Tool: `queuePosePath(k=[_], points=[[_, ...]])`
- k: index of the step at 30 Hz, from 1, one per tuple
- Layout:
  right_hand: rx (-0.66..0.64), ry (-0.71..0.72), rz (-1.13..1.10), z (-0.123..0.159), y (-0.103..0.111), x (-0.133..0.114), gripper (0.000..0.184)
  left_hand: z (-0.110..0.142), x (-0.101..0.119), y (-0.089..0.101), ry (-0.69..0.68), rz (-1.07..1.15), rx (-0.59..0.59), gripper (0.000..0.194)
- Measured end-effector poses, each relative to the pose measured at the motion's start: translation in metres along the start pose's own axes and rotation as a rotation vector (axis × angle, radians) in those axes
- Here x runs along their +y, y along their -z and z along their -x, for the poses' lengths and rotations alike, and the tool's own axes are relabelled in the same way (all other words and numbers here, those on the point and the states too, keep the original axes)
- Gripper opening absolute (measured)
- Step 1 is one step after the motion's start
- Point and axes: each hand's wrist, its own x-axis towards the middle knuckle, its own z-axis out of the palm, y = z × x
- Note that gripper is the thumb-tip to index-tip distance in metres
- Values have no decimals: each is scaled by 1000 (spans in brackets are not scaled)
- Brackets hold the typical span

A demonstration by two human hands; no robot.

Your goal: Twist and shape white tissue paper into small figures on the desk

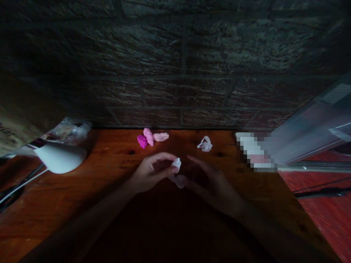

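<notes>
My left hand (149, 171) pinches a crumpled white piece (177, 165), thin like tissue or soft film, between thumb and fingertips. A looser, pale part of it (180, 181) hangs below the fingers. Just to the right, my right hand (216, 186) has its index finger and thumb apart; the thumb tip is close to the hanging part, and I cannot tell whether it touches. Beyond my hands, a magenta lump (142, 141), a pink lump (148, 137) and a paler pink lump (161, 137) lie together. Another crumpled whitish piece (205, 144) lies farther right.
A white cone-shaped object (61, 157) with a cable is on the left of the wooden table (109, 219), beside a clear plastic bag (72, 129). A dark brick-patterned wall (164, 65) rises behind. At right are a blurred-out item (256, 151) and a translucent panel (307, 128).
</notes>
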Motion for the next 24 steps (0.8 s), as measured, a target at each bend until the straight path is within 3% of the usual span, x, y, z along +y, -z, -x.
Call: queuePosePath(k=[3, 7, 11, 18, 24], points=[[34, 10, -207, 0, -6, -1, 46, 4, -4, -7, -29, -46, 15, 23], [54, -65, -326, -2, -13, -3, 26, 9, -4, -14, -123, -158, 57, 20], [97, -109, -388, -4, -14, -8, 15, 10, -4, -16, -22, -47, 98, 36], [111, 3, -330, -3, -13, -14, 28, 14, 1, -14, -79, -101, -6, 15], [49, -13, -413, -4, -13, -11, 18, 15, 11, -14, -166, -244, -13, 5]])
